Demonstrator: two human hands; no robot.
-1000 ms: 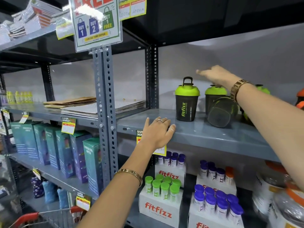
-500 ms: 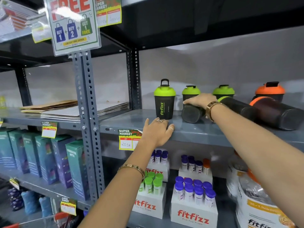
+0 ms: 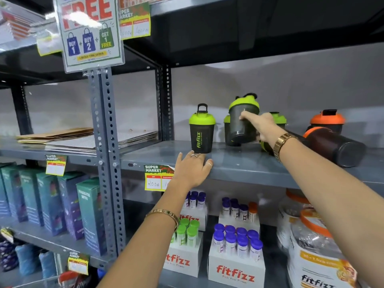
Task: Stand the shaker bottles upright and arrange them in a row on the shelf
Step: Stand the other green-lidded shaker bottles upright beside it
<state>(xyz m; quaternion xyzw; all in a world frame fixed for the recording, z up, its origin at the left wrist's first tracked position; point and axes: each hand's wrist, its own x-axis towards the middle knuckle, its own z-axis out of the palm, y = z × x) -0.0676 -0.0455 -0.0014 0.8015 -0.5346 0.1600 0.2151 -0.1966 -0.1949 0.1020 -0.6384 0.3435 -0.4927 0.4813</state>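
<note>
My right hand [image 3: 260, 126] grips a green-lidded shaker bottle [image 3: 242, 121] and holds it nearly upright, its base tilted just above the grey shelf [image 3: 239, 165]. To its left a green-lidded shaker with a Fitfizz label [image 3: 202, 129] stands upright. Behind the held one stand two more green-lidded shakers [image 3: 279, 119], partly hidden. An orange-lidded shaker [image 3: 334, 147] lies on its side at the right, and another orange-lidded one [image 3: 328, 119] stands behind it. My left hand [image 3: 192, 169] rests flat on the shelf's front edge, holding nothing.
A perforated steel post [image 3: 108, 142] bounds the bay on the left, with flat cardboard sheets [image 3: 87, 139] beyond it. A price tag [image 3: 156, 177] hangs on the shelf edge. Below are Fitfizz tube boxes [image 3: 235, 252] and large jars [image 3: 311, 246].
My right hand has lifted the green-lidded shaker that lay on its side and turned it nearly upright. My left hand stays on the shelf edge.
</note>
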